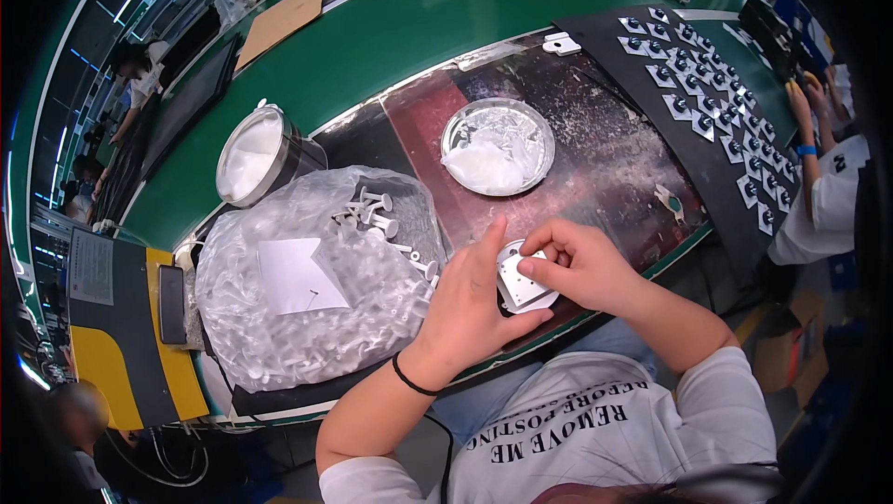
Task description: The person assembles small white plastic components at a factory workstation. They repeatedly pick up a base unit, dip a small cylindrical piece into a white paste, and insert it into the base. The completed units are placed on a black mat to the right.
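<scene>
A small white square plate (523, 281) with several holes sits over a round white piece (544, 303) close to the table's near edge. My right hand (588, 267) has thumb and curled fingers closed at the plate's upper right edge, pinching it. Along the plate's left side is my left hand (467, 304), its fingers stretched out and the thumb spread below the round piece. Beyond both hands lies a round metal dish (453, 125) holding a white soft mass (490, 165). Left of my left hand, a clear plastic bag (223, 262) is full of white plastic parts (379, 218).
A metal pot (290, 158) with white contents stands behind the bag. At the right, a black mat (609, 39) carries rows of small white pieces with dark centres (704, 99). A yellow and grey machine (130, 327) flanks the bag. Another person's arm (807, 155) is at far right.
</scene>
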A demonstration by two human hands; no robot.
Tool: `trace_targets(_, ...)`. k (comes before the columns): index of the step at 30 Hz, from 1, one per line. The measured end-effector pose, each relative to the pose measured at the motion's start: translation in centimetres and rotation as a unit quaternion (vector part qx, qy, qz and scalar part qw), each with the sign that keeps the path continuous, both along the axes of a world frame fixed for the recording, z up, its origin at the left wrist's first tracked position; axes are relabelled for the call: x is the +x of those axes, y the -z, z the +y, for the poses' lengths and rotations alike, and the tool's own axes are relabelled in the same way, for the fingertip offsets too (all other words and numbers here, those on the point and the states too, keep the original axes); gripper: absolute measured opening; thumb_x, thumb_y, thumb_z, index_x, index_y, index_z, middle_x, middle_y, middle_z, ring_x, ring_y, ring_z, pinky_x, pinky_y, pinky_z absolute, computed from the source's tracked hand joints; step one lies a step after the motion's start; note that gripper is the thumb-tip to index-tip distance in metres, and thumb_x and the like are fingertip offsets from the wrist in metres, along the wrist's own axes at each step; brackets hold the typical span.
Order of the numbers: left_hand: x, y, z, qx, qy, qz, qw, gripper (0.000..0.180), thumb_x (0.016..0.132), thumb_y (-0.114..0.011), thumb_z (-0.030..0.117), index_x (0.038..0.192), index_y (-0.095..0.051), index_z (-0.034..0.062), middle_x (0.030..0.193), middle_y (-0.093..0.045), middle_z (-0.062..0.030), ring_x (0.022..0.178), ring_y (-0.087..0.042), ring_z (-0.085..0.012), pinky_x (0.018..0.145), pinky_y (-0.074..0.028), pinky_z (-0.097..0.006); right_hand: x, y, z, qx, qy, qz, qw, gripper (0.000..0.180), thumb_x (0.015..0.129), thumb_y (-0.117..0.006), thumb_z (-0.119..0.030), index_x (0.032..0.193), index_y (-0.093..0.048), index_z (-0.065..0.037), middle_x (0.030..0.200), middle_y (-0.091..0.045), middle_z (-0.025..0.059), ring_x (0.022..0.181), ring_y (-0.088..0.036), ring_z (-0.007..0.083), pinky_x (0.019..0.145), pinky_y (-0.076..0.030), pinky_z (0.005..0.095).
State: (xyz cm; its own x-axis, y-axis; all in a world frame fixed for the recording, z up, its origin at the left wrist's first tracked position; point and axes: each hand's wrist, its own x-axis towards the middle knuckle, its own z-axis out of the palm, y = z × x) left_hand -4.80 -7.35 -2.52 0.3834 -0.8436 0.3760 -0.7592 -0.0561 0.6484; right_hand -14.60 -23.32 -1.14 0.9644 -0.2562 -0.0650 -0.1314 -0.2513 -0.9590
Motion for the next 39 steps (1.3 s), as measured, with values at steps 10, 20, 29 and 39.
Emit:
trace_targets(10, -0.2, -0.6, 0.3, 0.04, -0.01, 0.004, 0.999, 0.11, 0.06, -0.083, 0.033, 0.142, -0.017, 0.0005, 0.115, -0.053, -0.0199, 0.101, -0.052, -0.0373, 0.088, -0.041, -0.043, -0.1, -0.6, 0.4, -0.242, -0.022, -0.081, 0.967, 0.022, 0.083, -0.063, -0.026, 0.094, -0.062, -0.007, 0.077, -0.062, 0.0077, 0.064, -0.058, 0.0236, 0.058, -0.045, 0.035)
trace_targets(20, 3.9, -2.9, 2.3, 0.026, -0.115, -0.053, 0.992, 0.06, 0.076, -0.07, 0.033, 0.121, -0.05, -0.0028, 0.107, -0.058, -0.0195, 0.098, -0.054, -0.035, 0.087, -0.042, -0.041, -0.4, -0.9, 0.0, -0.213, -0.001, -0.064, 0.975, 0.029, 0.081, -0.066, -0.028, 0.101, -0.064, -0.007, 0.092, -0.066, 0.0086, 0.071, -0.06, 0.023, 0.065, -0.048, 0.0334)
trace_targets(29, 4.3, -2.9, 2.3, 0.012, -0.133, -0.119, 0.984, 0.045, 0.072, -0.07, 0.021, 0.111, -0.058, 0.0009, 0.103, -0.06, -0.0176, 0.098, -0.055, -0.0337, 0.086, -0.043, -0.041, -0.6, 0.9, -0.3, -0.211, 0.047, -0.129, 0.968, 0.025, 0.077, -0.072, -0.026, 0.096, -0.07, -0.01, 0.076, -0.048, 0.0049, 0.071, -0.05, 0.018, 0.063, -0.041, 0.0293)
trace_targets(39, 5.7, -1.3, 3.3, 0.173, -0.158, -0.166, 0.958, 0.007, 0.071, -0.059, 0.007, 0.077, -0.061, 0.0052, 0.079, -0.061, -0.0119, 0.078, -0.057, -0.0308, 0.071, -0.044, -0.043, -0.5, 0.3, -1.1, -0.203, 0.032, -0.162, 0.965, 0.024, 0.077, -0.071, -0.021, 0.096, -0.07, -0.007, 0.084, -0.047, 0.0046, 0.079, -0.049, 0.0171, 0.073, -0.04, 0.028)
